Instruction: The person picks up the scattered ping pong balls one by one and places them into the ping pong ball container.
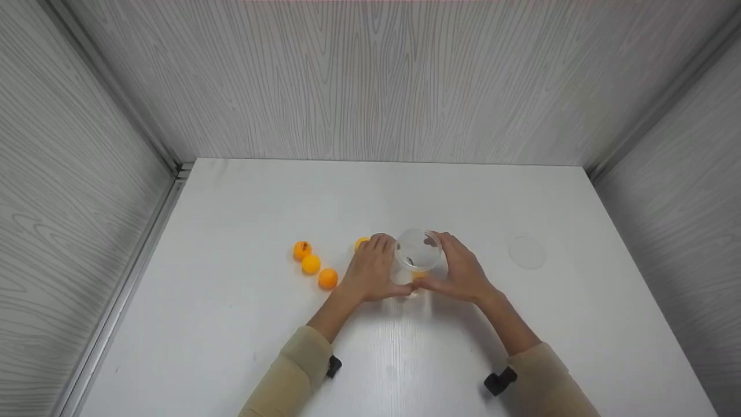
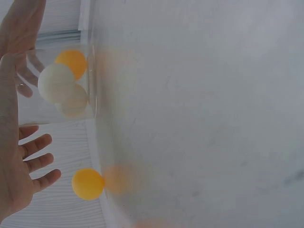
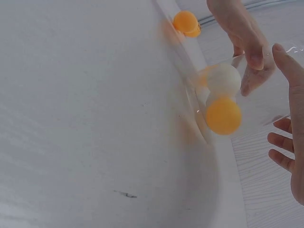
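A clear plastic jar (image 1: 418, 263) stands between my two hands in the head view, its round open mouth facing up. Orange and white table tennis balls are inside it; the left wrist view shows a white ball (image 2: 55, 82) and an orange ball (image 2: 72, 63) near its bottom. My left hand (image 1: 370, 269) holds the jar's left side, and my right hand (image 1: 461, 271) holds its right side. Both thumbs point toward each other across the near wall. Whether the jar's base fully touches the table cannot be told.
Left of my left hand lie loose orange balls (image 1: 311, 264) in a slanting row. A further yellow-orange ball (image 1: 361, 242) is partly hidden behind my left fingers. On the right lies a clear round lid (image 1: 527, 252). Wood-grained panels (image 1: 370, 81) enclose the white table (image 1: 231, 324).
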The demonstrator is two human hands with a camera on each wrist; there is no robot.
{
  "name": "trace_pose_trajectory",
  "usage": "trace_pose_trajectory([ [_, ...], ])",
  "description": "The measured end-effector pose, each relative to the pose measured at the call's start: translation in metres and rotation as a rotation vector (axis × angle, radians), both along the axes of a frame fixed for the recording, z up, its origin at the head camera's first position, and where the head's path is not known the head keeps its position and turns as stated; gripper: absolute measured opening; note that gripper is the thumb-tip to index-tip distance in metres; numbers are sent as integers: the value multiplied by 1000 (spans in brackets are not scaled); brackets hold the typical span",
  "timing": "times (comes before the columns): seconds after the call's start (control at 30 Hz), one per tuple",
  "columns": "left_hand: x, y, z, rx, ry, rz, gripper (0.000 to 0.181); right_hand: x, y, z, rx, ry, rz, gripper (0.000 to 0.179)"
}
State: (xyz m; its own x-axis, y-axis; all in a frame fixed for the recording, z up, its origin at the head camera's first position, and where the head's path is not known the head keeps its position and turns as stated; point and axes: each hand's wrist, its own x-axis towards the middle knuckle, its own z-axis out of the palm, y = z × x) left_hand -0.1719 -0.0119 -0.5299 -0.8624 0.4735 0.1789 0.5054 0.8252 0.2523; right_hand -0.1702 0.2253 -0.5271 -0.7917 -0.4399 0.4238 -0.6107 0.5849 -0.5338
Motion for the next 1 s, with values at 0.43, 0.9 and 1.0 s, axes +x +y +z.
trace_pose_trajectory([
  [0.43,0,0,-1,6,10,6,92,0,-2,-1,-31,-37,-3,93],
  [0.9,5,-7,1,25,35,5,96,3,-5,0,-21,-67,-35,90],
  [1.0,7,-11,1,32,37,1,97,4,-5,1,-23,-89,-42,90],
])
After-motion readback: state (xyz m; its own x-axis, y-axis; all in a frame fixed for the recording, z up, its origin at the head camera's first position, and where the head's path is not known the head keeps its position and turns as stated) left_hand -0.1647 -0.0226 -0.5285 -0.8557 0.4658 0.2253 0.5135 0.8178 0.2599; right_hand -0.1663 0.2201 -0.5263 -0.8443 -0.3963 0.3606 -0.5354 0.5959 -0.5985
